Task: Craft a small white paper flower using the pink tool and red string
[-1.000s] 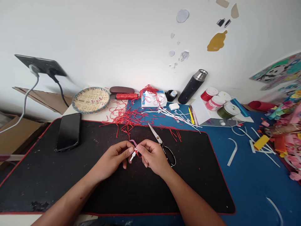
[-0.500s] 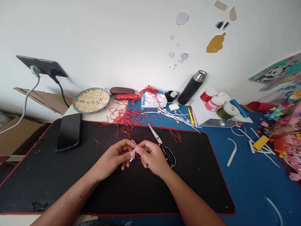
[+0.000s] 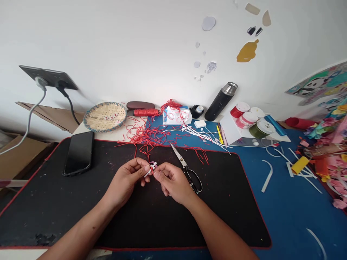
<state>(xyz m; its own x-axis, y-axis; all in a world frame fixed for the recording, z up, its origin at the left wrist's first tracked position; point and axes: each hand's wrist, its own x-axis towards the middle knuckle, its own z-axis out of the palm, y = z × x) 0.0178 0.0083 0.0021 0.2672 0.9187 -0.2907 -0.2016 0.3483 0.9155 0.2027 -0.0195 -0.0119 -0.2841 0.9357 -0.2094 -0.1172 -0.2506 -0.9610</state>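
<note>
Above the middle of the black mat (image 3: 151,220), my two hands meet over a small piece of knotted red and white cord (image 3: 152,167). My left hand (image 3: 131,175) pinches the white cord between thumb and forefinger. The thumb and forefinger of my right hand (image 3: 171,178) close on its red part. A bit of purple shows behind the knot, too small to make out. Just right of my right hand lie scissors (image 3: 187,168) with black handles, blades pointing away from me. Cut red cords (image 3: 148,139) are strewn beyond my hands.
A black phone (image 3: 78,153) lies at the left, near a woven basket (image 3: 105,116). Along the wall stand a red thread spool (image 3: 146,112), a tissue box (image 3: 176,115), a black flask (image 3: 221,102) and paint jars (image 3: 248,118). White cords (image 3: 200,133) and paper strips (image 3: 267,176) lie to the right.
My left hand has shifted slightly left and up. The knot has turned, so more of its red and white cord shows between my fingertips. The scissors have stayed put.
</note>
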